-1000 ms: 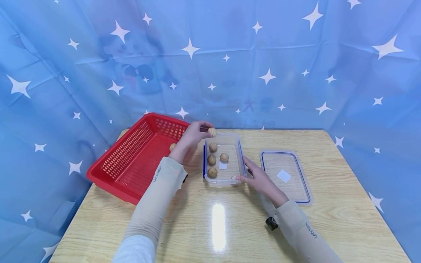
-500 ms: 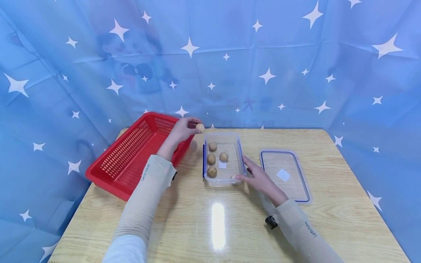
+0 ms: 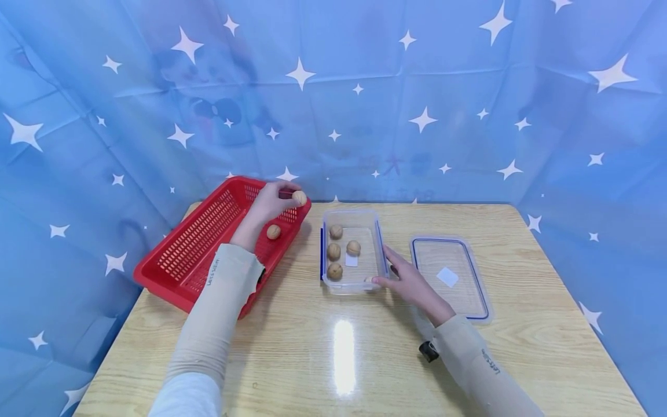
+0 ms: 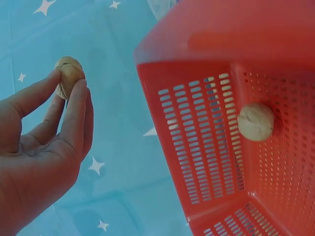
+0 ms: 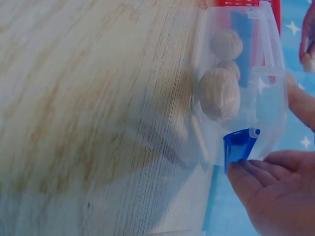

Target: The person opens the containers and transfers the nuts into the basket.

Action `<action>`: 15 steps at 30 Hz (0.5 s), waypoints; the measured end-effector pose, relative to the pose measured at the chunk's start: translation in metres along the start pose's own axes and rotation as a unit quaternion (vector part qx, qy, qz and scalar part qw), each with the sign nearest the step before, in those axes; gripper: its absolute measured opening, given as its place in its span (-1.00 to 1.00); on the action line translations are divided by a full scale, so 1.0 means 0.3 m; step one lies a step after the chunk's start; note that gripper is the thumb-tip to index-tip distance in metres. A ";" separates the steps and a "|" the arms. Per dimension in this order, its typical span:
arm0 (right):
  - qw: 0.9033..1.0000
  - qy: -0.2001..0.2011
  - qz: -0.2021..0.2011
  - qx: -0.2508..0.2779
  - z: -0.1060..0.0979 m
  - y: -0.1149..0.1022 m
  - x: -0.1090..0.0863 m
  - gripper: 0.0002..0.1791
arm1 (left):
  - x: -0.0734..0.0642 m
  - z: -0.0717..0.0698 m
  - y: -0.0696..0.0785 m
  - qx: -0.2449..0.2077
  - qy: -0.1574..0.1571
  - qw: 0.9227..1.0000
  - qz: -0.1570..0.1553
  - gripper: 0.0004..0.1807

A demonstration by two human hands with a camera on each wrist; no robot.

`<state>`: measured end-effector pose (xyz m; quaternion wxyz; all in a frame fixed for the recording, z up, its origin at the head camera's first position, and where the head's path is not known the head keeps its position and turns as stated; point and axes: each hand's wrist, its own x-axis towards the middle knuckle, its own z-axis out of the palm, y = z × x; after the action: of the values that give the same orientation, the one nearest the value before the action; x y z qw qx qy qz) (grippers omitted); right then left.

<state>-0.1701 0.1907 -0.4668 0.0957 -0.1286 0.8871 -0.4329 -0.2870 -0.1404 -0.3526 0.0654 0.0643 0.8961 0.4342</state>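
Note:
My left hand (image 3: 268, 202) pinches a walnut (image 3: 299, 197) between thumb and fingertips, above the far right corner of the red plastic basket (image 3: 156, 284). The left wrist view shows that held walnut (image 4: 70, 76) clear of the basket wall. Another walnut (image 3: 273, 231) lies inside the basket. In the middle of the table stands a clear plastic food container (image 3: 369, 226) with several walnuts, mostly along its left side. My right hand (image 3: 411, 284) holds the container's near right corner, thumb at the front rim and fingers along the side, touching a blue latch (image 5: 238, 145).
A clear lid with a blue seal (image 3: 471, 278) lies on the wooden table (image 3: 292, 365), right of the container and beside my right forearm. Behind the table hangs a blue curtain (image 3: 344, 110) with white stars.
My left hand, with the walnut in its fingertips, has moved left from over the container's far left corner to the basket. The walnut in the basket is uncovered. The right hand stays put.

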 end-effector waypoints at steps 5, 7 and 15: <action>1.000 0.002 -0.003 0.002 0.000 -0.001 0.001 -0.03 | -0.009 -0.033 -0.018 0.004 0.013 1.000 -0.005 -0.44; 1.000 0.002 -0.003 0.000 0.000 -0.001 0.001 -0.03 | -0.013 -0.046 -0.023 0.003 0.017 1.000 -0.007 -0.44; 1.000 0.003 -0.002 -0.001 0.001 -0.003 -0.001 -0.03 | -0.017 -0.083 -0.053 -0.015 0.017 1.000 -0.009 -0.51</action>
<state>-0.1695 0.1900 -0.4662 0.0920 -0.1295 0.8875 -0.4326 -0.2871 -0.1703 -0.3495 0.0547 0.0475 0.8911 0.4479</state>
